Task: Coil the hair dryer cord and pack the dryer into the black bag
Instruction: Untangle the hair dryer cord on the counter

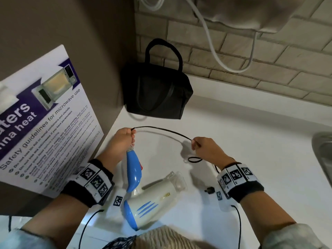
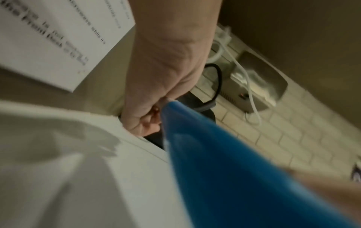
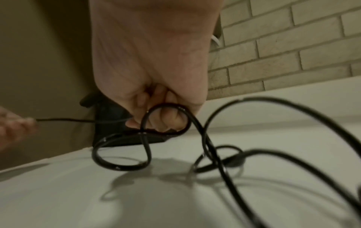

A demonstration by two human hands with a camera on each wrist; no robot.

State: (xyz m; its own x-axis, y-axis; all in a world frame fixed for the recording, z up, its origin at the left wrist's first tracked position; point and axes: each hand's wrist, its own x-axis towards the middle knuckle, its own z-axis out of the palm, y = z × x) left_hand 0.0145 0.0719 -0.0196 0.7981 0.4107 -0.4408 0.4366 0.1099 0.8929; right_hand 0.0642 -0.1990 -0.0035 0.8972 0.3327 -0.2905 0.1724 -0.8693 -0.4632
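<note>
Dryer (image 1: 154,200) nozzle pts right, cord (image 1: 161,131) btwn hands.

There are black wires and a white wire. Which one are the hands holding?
The thin black hair dryer cord, stretched between left hand and right hand. The white wire hangs untouched against the brick wall.

Glossy plastic dryer (image 1: 152,200), matt cloth bag (image 1: 158,94)
</note>
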